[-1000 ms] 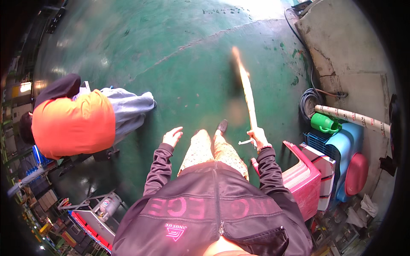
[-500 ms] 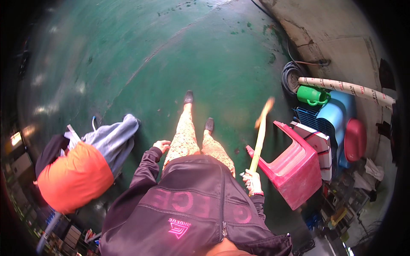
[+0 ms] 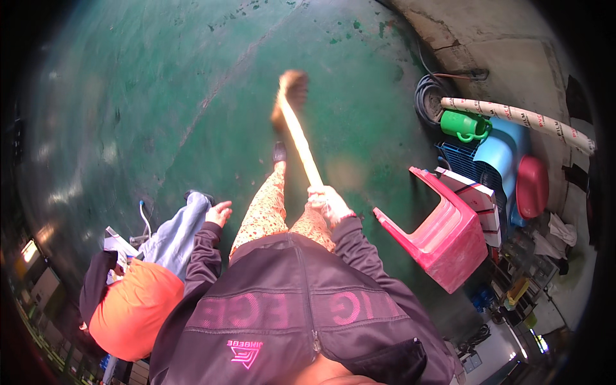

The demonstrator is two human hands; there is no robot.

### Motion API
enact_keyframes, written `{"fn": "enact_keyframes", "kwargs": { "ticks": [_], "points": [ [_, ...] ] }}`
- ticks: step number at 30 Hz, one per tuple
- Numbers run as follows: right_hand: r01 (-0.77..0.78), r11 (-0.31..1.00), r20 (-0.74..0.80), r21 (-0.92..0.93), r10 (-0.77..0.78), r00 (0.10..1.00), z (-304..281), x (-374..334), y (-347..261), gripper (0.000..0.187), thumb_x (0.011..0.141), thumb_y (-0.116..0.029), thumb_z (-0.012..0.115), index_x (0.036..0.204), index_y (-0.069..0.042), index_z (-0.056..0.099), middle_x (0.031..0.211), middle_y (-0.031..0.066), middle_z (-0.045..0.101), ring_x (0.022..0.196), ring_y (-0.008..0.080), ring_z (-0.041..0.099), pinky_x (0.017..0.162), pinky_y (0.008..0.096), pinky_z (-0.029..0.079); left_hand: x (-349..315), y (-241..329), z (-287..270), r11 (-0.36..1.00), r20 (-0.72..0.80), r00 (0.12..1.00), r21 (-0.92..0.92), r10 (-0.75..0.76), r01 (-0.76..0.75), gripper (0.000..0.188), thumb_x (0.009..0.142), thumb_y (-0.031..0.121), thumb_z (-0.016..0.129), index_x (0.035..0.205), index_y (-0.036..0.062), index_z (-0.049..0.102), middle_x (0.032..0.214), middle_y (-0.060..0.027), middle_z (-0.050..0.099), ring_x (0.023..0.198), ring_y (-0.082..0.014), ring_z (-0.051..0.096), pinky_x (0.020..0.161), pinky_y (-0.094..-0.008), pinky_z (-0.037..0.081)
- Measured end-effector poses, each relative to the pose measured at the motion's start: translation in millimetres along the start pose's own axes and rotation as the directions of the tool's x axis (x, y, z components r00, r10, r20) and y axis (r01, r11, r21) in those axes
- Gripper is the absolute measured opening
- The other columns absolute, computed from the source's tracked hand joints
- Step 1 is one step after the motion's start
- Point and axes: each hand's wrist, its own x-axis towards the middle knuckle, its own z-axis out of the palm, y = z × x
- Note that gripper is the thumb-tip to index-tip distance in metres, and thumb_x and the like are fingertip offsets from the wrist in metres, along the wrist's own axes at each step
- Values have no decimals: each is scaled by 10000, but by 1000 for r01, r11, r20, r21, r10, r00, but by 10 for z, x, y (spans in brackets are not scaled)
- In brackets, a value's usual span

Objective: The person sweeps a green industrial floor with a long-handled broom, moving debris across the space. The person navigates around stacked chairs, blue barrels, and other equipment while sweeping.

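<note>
Gripping the broom handle [image 3: 301, 144] in our right hand [image 3: 328, 203], we keep the left hand [image 3: 220, 212] empty and loosely spread. The bristle head [image 3: 290, 96] blurs over the green floor [image 3: 160, 96]. A wide stroke could clip the tilted red stool [image 3: 443, 234] or the person in orange [image 3: 138, 305].

The smooth concrete floor [image 3: 192, 83] is dark green with scuffed patches. The long wooden broom handle [image 3: 301, 151] is pale yellow. The tipped plastic stool [image 3: 443, 234] is pinkish red, the plastic watering jug [image 3: 465, 125] bright green, and the co-worker's rounded jacket back [image 3: 135, 308] orange.
</note>
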Motion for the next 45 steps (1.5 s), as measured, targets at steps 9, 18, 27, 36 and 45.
{"fn": "enact_keyframes", "kwargs": {
  "ticks": [9,18,27,36,45],
  "points": [
    [269,962,-250,-43,-271,929,143,-1031,-163,183,706,-65,565,854,4,483,610,-16,425,431,57,406,386,185,375,399,-509,-554,973,72,972,-44,-224,227,301,806,125,462,1102,126,513,748,-11,572,574,-107,511,470,-248,425],
    [312,578,-304,754,-113,946,-1491,-1855,-684,91,779,-43,475,859,-49,432,516,-26,343,374,39,309,278,149,219,1063,731,-204,1000,114,993,-5,-29,30,351,806,175,486,1155,141,478,901,-53,589,748,-167,561,636,-321,470],
    [147,794,-218,590,-18,976,-2268,-415,-2146,238,783,-108,453,578,-129,334,458,-24,304,318,70,286,262,194,212,584,2024,101,971,-16,999,234,52,-47,293,787,141,515,1078,118,545,845,-42,611,709,-120,567,595,-259,473],
    [85,970,104,-229,-62,993,132,655,-2446,104,793,-77,479,825,20,457,588,35,439,413,80,407,357,171,302,1014,3683,1341,866,179,983,-496,33,61,578,796,527,422,1237,157,367,1067,-96,539,978,-224,491,786,-378,406],
    [50,999,-21,-20,-51,998,733,90,-2661,112,776,-161,500,713,-78,457,522,-5,438,341,79,380,294,186,318,1315,4948,2057,831,110,900,349,422,-433,372,564,336,643,683,-12,589,799,-204,553,749,-315,536,680,-364,438]
  ]
}}
